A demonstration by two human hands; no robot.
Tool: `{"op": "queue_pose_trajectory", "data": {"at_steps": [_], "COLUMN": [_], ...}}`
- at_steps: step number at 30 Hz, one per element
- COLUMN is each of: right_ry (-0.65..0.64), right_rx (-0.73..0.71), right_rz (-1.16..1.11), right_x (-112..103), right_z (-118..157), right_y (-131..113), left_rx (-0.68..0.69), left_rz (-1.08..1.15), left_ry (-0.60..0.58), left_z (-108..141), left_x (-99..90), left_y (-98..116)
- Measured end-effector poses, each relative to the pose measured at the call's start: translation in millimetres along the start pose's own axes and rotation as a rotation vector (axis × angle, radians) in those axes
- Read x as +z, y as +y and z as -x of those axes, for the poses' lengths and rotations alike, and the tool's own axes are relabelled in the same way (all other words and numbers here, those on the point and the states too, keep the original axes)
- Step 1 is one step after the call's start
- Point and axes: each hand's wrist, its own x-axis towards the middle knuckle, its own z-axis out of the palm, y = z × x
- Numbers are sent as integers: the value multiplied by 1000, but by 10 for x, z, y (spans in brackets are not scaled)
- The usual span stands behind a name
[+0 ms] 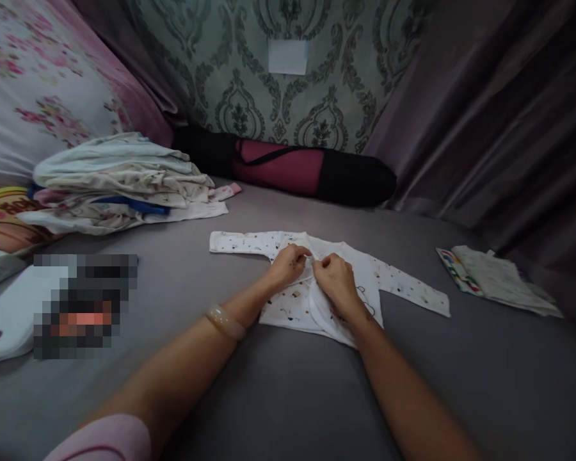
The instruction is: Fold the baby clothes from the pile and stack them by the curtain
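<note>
A small white baby shirt (288,307) with a sparse print lies spread on the grey sheet, its two long sleeves stretched out to the sides. Both my hands meet at its upper front, near the neckline. My left hand (290,264), below a pale bangle (225,321), pinches with thumb and forefinger; what looks like a thin white tie string is between the fingertips. Close beside it, my right hand (336,278) is curled with its fingertips pinched at the same spot. The fingertips partly cover what they hold, and a flap of the shirt's front lies beneath my right hand.
Rumpled clothes (125,179) are piled at the back left. A black and dark-red long bag (278,168) lies along the wall. Folded garments (504,278) rest at the right. On the left are a white device (19,307) and a blurred-out patch (84,307). Curtains (461,109) hang at the right.
</note>
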Motion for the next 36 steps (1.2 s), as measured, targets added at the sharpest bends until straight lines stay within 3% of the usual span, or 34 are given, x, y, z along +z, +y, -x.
{"op": "queue_pose_trajectory", "data": {"at_steps": [6, 10, 16, 21, 27, 31, 36], "right_ry": [50, 157, 217, 71, -5, -122, -130], "right_rx": [-30, -13, -13, -101, -172, -333, -316], "right_rz": [-87, -99, -86, -13, -28, 59, 105], "right_x": [14, 39, 78, -25, -235, -174, -14], "right_z": [-9, -8, 41, -17, -340, -406, -397], "right_y": [80, 75, 13, 73, 235, 219, 280], "left_rx": [32, 90, 120, 210, 216, 182, 187], "left_rz": [19, 13, 5, -102, -58, -47, -58], "left_ry": [-14, -28, 20, -31, 6, 29, 13], "left_z": [28, 32, 22, 21, -11, -10, 5], "left_x": [-19, -8, 26, 61, 112, 120, 106], "left_y": [35, 34, 14, -31, -106, -124, -112]}}
